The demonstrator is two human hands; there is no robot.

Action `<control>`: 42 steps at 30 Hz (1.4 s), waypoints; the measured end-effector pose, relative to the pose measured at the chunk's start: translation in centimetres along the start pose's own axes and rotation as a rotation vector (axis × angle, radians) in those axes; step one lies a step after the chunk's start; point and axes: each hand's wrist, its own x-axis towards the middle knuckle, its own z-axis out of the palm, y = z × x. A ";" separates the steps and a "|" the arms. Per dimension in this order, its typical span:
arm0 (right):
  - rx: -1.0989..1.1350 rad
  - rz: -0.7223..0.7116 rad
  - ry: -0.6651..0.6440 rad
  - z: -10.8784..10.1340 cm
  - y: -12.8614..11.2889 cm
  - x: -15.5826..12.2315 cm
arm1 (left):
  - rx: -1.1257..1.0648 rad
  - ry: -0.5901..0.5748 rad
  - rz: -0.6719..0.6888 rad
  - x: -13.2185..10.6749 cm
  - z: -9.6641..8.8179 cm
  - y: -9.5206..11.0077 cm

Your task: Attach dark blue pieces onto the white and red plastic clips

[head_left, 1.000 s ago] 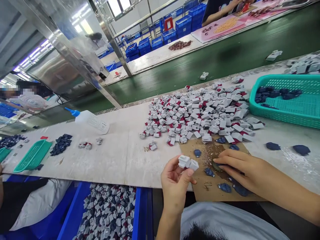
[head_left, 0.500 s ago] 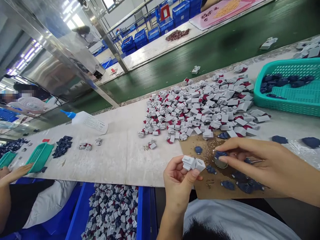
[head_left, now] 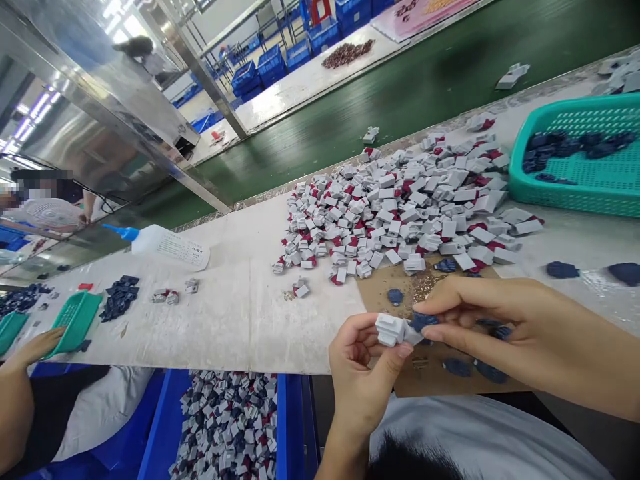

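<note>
A small grey block (head_left: 393,329) was gripped between the thumb and fingers of the left hand (head_left: 363,373), just in front of the near edge of the cardboard sheet (head_left: 385,293). A dark blue piece (head_left: 424,321) was pinched in the fingertips of the right hand (head_left: 500,330) and was pressed against the block's right side, so that both hands were brought together over the sheet; how far the piece was seated could not be made out, since it was partly covered by the fingers. More blue pieces (head_left: 455,367) and a patch of glittery residue (head_left: 423,285) lay on the sheet itself. Below and to the left of the sheet, a blue bin (head_left: 287,427) filled with finished blocks was seen under the table edge. Just beyond the sheet, a large heap of grey and red blocks (head_left: 400,207) was spread out. Well to the left of the sheet lay a white squeeze bottle (head_left: 170,245), and farther left a co-worker's hand (head_left: 37,347) rested by a small teal tray (head_left: 73,317). To the right beyond the sheet, a teal basket (head_left: 520,180) held blue pieces.
</note>
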 end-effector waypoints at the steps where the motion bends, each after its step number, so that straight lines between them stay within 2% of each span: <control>1: -0.006 0.000 -0.037 -0.1 0.0 0.0 | 0.036 -0.016 0.007 0.1 -0.1 0.0; 8: -0.037 0.063 -0.253 -1.1 0.6 0.4 | 0.248 -0.213 0.096 0.8 -0.9 -0.6; 12: -0.011 0.066 -0.231 -0.8 0.5 0.4 | 0.271 -0.231 0.129 0.9 -1.0 -0.7; 16: 0.122 0.062 -0.190 0.1 1.3 0.3 | 0.291 -0.224 0.120 0.8 -1.0 -1.0; 19: 0.146 0.040 -0.277 0.6 2.0 0.4 | 0.362 -0.332 0.149 0.7 -1.3 -1.3; 21: 0.111 0.017 -0.324 0.7 2.0 0.6 | 0.384 -0.330 0.223 0.8 -1.4 -1.5; 22: 0.107 0.000 -0.308 0.7 1.8 0.9 | 0.376 -0.299 0.262 0.8 -1.4 -1.5; 24: 0.166 0.005 -0.165 1.0 1.0 1.6 | 0.357 -0.248 0.309 0.9 -1.0 -1.5; 27: 0.450 0.127 0.150 2.1 -0.9 3.1 | 0.418 -0.267 0.283 1.1 0.0 -1.5; 29: 0.612 0.191 0.224 3.0 -2.2 4.0 | 0.439 -0.282 0.269 1.1 0.5 -1.5; 32: 0.704 0.211 0.181 3.8 -3.4 4.8 | 0.393 -0.273 0.308 1.2 0.9 -1.7; 36: 0.806 0.246 0.129 3.3 -3.8 5.0 | 0.340 -0.239 0.355 1.2 0.8 -2.0; 42: 0.721 0.200 0.096 3.0 -3.7 5.1 | 0.367 -0.206 0.405 1.2 0.7 -1.7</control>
